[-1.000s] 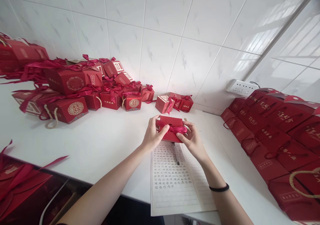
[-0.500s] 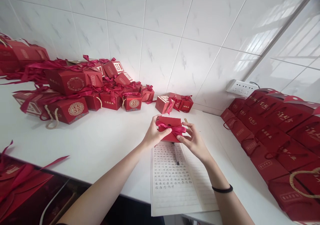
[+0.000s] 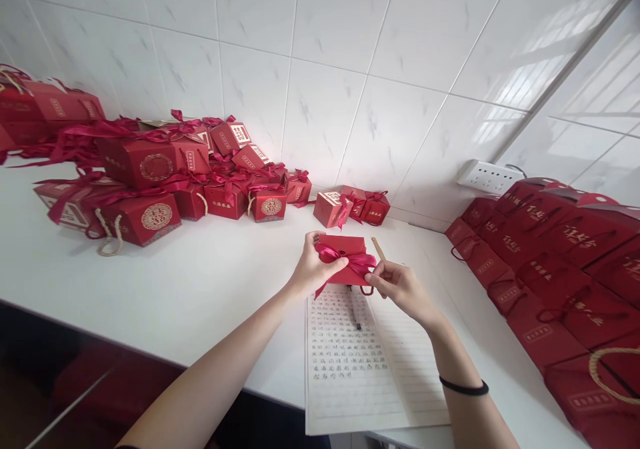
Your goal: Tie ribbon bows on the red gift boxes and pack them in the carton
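Gripping the small red box [image 3: 344,272] in the left hand [image 3: 311,270], thumb pressed over the top beside the ribbon bow [image 3: 351,260], fingers wrapped round the far left edge. Holding that box lifted just above the top edge of the lined writing sheet [image 3: 350,369], near the middle of the white counter [image 3: 200,282]. Pinching a ribbon tail [image 3: 365,271] between thumb and forefinger of the right hand [image 3: 403,288], closed tight on it just off the box's lower right corner.

Compared with half a second ago: drawn the right hand off the box face, down and to the right, so touching only ribbon now, not cardboard. Pulled the bow flatter and longer toward the right. Uncovered more of the thin wooden stick [image 3: 379,249] lying on the counter just behind the right hand. Kept the left hand's hold as it was. Left the pen [image 3: 354,314] on the sheet as before, below the box.

Wearing a black band [image 3: 463,388] on the right wrist. Looking from a slightly shifted angle, with the red ribbons at the lower left edge gone from sight. Seeing, as before, a heap of red gift boxes [image 3: 150,182] against the tiled wall at left, three small ones [image 3: 350,206] just behind the held box, red bags [image 3: 550,262] lined along the right, a wall socket [image 3: 487,176] above them.
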Available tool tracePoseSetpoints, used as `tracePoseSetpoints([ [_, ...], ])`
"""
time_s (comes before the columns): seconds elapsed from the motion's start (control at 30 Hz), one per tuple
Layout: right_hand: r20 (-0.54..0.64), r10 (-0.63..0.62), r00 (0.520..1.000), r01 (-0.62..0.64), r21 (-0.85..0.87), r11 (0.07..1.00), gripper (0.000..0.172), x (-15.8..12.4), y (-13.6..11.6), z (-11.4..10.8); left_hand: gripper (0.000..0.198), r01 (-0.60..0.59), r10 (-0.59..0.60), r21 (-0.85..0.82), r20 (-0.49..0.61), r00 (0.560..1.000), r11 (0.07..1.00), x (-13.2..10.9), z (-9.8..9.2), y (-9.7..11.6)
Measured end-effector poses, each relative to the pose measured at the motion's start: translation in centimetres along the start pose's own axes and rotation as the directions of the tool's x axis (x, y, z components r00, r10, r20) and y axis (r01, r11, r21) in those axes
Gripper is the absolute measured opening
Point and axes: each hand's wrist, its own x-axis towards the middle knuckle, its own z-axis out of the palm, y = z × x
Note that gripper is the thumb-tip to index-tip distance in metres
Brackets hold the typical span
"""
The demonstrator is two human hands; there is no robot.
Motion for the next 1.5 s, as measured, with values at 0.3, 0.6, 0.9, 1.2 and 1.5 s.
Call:
tracePoseSetpoints([
  [0.3, 0.091, 0.071, 0.993, -0.064, -0.069, 0.996, 0.044, -0.1, 0.3, -0.3, 0.055, 0.028, -0.028, -0.020, 0.006, 1.000, 0.999, -0.2, 0.2, 0.2],
  [0.6, 0.154, 0.118, 0.981, -0.104, -0.101, 0.989, 0.038, -0.3, 0.0, -0.3, 0.053, 0.049, -0.048, 0.010, -0.026, 0.999, 0.999, -0.1, 0.1, 0.4],
  [0.9, 0.236, 0.100, 0.967, -0.077, -0.105, 0.992, 0.034, -0.3, 0.0, -0.3, 0.052, 0.042, -0.042, 0.022, -0.005, 0.999, 0.999, -0.1, 0.2, 0.5],
  [1.2, 0.274, 0.137, 0.952, -0.105, -0.128, 0.986, 0.033, -0.4, -0.1, -0.8, 0.053, 0.071, -0.071, 0.028, -0.001, 0.997, 0.997, -0.1, 0.3, 0.5],
  [1.5, 0.324, 0.086, 0.942, -0.056, -0.099, 0.994, 0.039, -0.6, -0.1, -1.3, 0.054, 0.064, -0.065, 0.023, 0.005, 0.998, 0.998, -0.1, 0.4, 0.5],
])
